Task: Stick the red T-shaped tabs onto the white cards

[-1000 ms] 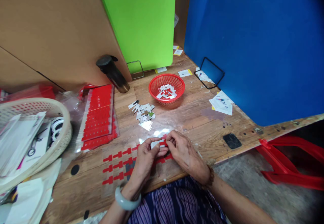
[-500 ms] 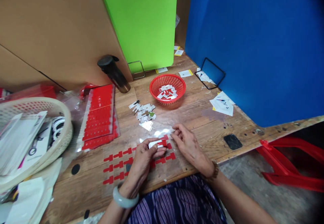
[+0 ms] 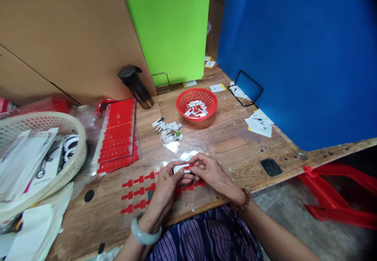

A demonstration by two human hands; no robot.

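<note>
My left hand point(image 3: 168, 184) is closed on a small white card point(image 3: 180, 168) that has a red T-shaped sticker on its right end. My right hand point(image 3: 210, 174) pinches the red end of that same card, thumb on top, fingers behind. Below both hands lies a clear sheet bearing rows of red T-shaped stickers point(image 3: 140, 192), partly hidden by the hands. Ahead of the left hand is a loose heap of small notched white and grey cards point(image 3: 170, 133). A red plastic basket point(image 3: 196, 92) behind the heap holds more cards, some with red on them.
Stacked red sticker sheets point(image 3: 116, 135) lie at left, beside a cream basket point(image 3: 84, 147) of printed cards. A dark flask point(image 3: 137, 88) stands by the cardboard. Green point(image 3: 167, 25) and blue point(image 3: 294, 56) boards rise behind. Printed papers point(image 3: 259, 123) lie at right; a red stool point(image 3: 326, 198) stands beyond the table edge.
My right hand has moved left and closed on the red end of the card. My left hand keeps its hold. The view has shifted slightly.
</note>
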